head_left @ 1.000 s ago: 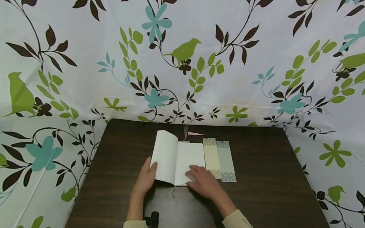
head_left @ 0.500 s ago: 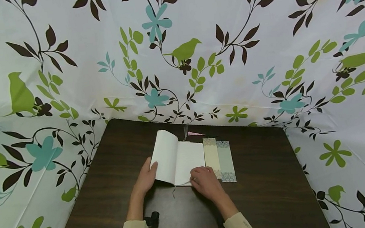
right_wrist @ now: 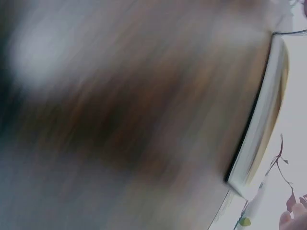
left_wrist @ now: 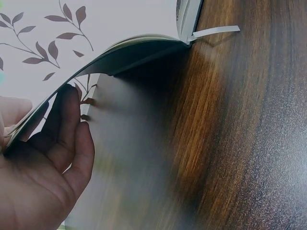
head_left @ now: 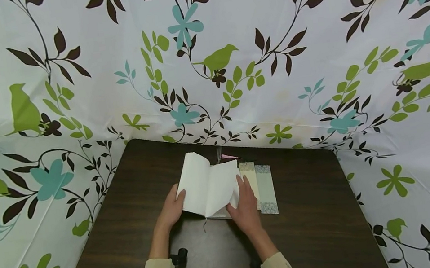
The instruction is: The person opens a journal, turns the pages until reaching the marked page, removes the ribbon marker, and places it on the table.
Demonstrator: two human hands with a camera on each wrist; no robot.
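Observation:
An open notebook (head_left: 195,184) with blank white pages lies tilted on the dark table, its left side raised. My left hand (head_left: 172,206) grips that side, thumb on the page and fingers beneath the dark cover (left_wrist: 144,57). On the other side, my right hand (head_left: 244,204) holds a lifted page (head_left: 221,183) by its lower right part, between thumb and fingers. The page bends up off the stack below. In the right wrist view, the notebook's page edges (right_wrist: 261,124) show, with only some fingertips (right_wrist: 300,211) in the corner.
Beside the notebook lie a cream patterned strip (head_left: 249,172) and a pale green one (head_left: 265,188). A pink pointed object (head_left: 228,156) sits behind it. A ribbon bookmark (left_wrist: 216,31) hangs from the spine. Patterned fabric (head_left: 205,62) surrounds the dark wooden table (head_left: 316,220).
My right hand has gone from resting on the right page, to curled fingers at its lower corner, to lifting a page up. The left hand has stayed put.

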